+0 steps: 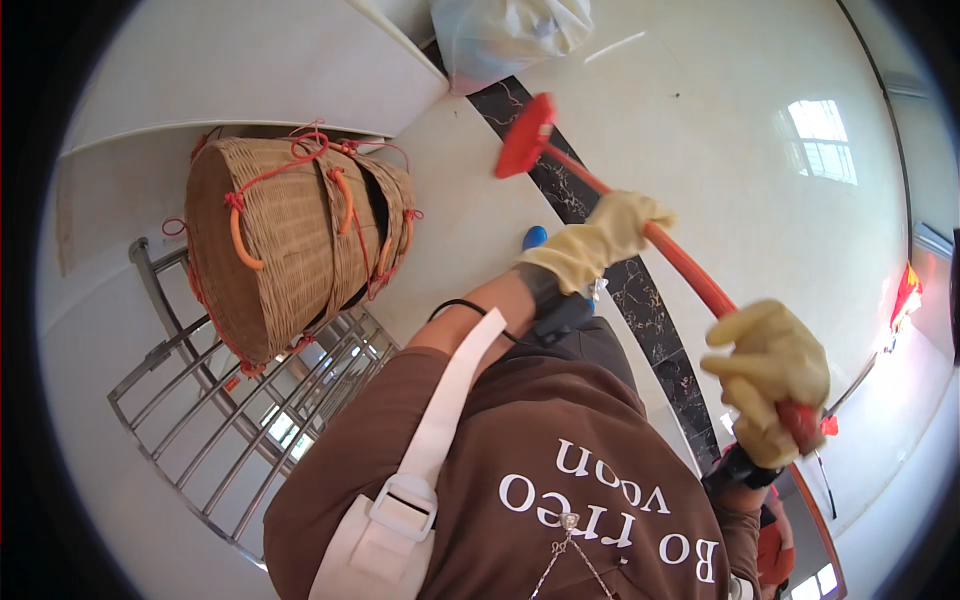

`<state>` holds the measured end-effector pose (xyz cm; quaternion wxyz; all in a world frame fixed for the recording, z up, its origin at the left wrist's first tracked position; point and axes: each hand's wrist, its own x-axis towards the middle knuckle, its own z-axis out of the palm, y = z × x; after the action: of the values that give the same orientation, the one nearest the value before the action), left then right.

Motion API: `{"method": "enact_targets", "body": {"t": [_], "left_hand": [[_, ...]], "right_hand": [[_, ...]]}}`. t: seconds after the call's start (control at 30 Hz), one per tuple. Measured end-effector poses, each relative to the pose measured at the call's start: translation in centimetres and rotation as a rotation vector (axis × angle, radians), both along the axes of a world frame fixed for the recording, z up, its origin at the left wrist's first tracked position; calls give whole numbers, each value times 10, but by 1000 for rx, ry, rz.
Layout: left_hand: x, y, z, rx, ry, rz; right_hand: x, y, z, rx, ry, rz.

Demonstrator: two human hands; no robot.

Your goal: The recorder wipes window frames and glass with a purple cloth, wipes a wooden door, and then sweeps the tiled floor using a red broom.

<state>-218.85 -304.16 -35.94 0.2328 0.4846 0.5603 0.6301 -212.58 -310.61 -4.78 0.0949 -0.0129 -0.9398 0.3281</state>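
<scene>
Two hands, one red tool [690, 270]: I've got left hand [622, 226] and right hand [772, 358] closed round the handle, right fingers curled looser. Long axis runs up-left from right hand; left is nearer the head [524, 138], showing over the floor's dark strip [648, 305], left edge.

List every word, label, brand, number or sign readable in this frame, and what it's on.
Brown top: large white lettering on the front, upside down in view and bent by folds; its wording isn't copied here.
Red tool's head: a small pale patch, too blurred to tell whether it bears text.
No other readable text found.
</scene>
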Motion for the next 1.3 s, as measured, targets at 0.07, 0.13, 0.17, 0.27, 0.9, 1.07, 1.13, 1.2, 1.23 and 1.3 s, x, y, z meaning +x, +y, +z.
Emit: {"method": "enact_targets", "body": {"t": [0.07,0.13,0.17,0.27,0.9,1.07,1.13,1.2,1.23,1.3], "left_hand": [[14,7,34,83,22,4],[26,9,69,185,44,-9],[31,6,83,164,51,32],[55,-5,90,91,82,98],[439,63,179,373,175,3],[505,8,184,7,207,-138],[522,-5,145,-5,130,-147],[536,-19,95,-65,190,-163],[544,-26,76,-164,133,-319],[570,-23,66,-264,71,-464]], "right_hand": [[7,-2,19,54,-14,92],[20,1,48,68,-2,210],[33,9,61,15,32,241],[60,49,65,-157,43,456],[490,57,130,16,213,312],[601,68,117,-244,352,246],[621,58,105,-255,260,-88],[631,67,82,-355,103,-118],[640,69,73,-407,46,-101],[658,67,77,-497,-21,-145]]}}
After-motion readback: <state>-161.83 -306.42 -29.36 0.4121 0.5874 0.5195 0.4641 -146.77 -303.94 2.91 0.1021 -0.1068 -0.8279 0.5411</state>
